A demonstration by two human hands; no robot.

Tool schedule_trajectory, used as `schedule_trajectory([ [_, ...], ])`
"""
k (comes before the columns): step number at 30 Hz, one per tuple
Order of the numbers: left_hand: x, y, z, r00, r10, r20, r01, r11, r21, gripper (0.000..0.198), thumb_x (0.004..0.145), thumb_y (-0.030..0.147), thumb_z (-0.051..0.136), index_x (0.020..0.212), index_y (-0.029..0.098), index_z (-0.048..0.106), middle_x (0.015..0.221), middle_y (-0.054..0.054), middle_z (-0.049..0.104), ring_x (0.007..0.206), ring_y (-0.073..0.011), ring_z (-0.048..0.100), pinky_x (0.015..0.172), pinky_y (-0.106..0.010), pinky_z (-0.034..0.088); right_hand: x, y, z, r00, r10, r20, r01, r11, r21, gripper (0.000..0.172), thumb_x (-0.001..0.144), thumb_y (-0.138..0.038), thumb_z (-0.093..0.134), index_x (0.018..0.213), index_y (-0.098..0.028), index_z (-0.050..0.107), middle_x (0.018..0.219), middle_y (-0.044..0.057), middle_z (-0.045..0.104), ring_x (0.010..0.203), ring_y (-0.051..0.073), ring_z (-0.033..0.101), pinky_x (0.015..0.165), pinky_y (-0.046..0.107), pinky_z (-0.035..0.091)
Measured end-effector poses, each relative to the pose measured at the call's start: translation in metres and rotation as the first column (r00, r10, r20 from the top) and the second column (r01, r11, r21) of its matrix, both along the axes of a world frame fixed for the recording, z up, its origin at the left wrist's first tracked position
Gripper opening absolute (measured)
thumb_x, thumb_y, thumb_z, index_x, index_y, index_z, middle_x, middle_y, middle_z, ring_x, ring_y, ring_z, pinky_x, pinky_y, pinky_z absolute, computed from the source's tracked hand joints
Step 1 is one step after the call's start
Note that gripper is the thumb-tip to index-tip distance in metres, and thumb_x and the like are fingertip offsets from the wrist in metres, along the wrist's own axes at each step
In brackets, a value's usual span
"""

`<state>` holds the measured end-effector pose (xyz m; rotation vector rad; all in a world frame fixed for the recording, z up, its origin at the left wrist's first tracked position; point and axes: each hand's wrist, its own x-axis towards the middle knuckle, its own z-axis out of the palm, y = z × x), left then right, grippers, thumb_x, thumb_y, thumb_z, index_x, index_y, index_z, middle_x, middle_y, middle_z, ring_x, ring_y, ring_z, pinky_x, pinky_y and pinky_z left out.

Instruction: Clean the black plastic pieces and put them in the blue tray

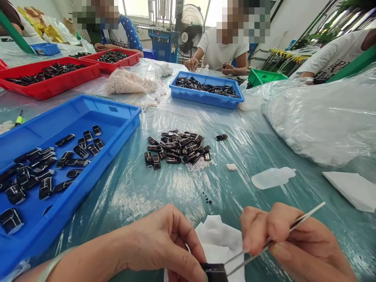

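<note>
My left hand [164, 244] is closed on a small black piece [216, 271] with a pale line along it, at the bottom edge of the view. In my right hand [290, 239] is a pair of metal tweezers [258, 252], their tips touching or very close to that piece. Beneath the piece lies a crumpled white tissue [220, 235]. Farther forward, a heap of similar black pieces [179, 145] rests on the plastic-covered table [132, 184]. Some black specks [208, 199] are scattered between the heap and the tissue.
A blue tray [108, 103] with black pieces stands at left. Beyond are another blue tray [202, 100] and a red tray [38, 92]. A squeeze bottle [273, 178] lies at right, near a large clear plastic bag [320, 117]. Other people sit around the table.
</note>
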<state>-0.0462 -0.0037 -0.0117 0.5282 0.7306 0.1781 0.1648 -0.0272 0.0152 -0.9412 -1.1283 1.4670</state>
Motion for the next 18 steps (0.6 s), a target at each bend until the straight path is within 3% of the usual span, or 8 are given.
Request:
schedule_trajectory([
  [6, 0.000, -0.001, -0.001, 1.000, 0.020, 0.019, -0.020, 1.000, 0.008, 0.019, 0.049, 0.013, 0.077, 0.066, 0.009, 0.069, 0.049, 0.000, 0.064, 0.037, -0.0066, 0.056, 0.040, -0.012, 0.048, 0.003, 0.001, 0.000, 1.000, -0.007, 0.022, 0.007, 1.000, 0.017, 0.004, 0.075, -0.034, 0.065, 0.073, -0.031, 0.063, 0.062, 0.002, 0.068, 0.058, 0.018, 0.055, 0.050, 0.026, 0.043],
  [12, 0.002, -0.001, 0.001, 0.999, 0.047, 0.016, -0.047, 0.999, 0.018, 0.021, 0.047, 0.014, 0.078, 0.065, 0.008, 0.069, 0.048, -0.001, 0.063, 0.038, -0.0066, 0.056, 0.040, -0.011, 0.048, 0.017, 0.009, 0.001, 0.988, 0.089, 0.124, -0.099, 0.993, 0.072, 0.004, 0.078, -0.029, 0.061, 0.076, -0.032, 0.062, 0.064, 0.002, 0.069, 0.061, 0.019, 0.057, 0.056, 0.030, 0.047],
  [18, 0.004, 0.000, 0.001, 0.993, 0.116, -0.010, -0.116, 0.992, 0.049, 0.022, 0.044, 0.018, 0.078, 0.061, 0.009, 0.068, 0.044, -0.001, 0.061, 0.035, -0.0072, 0.054, 0.035, -0.012, 0.046, 0.020, 0.012, -0.002, 0.987, 0.026, 0.158, -0.047, 0.990, 0.132, 0.007, 0.079, -0.026, 0.059, 0.078, -0.033, 0.061, 0.066, 0.000, 0.068, 0.062, 0.017, 0.056, 0.057, 0.028, 0.047],
])
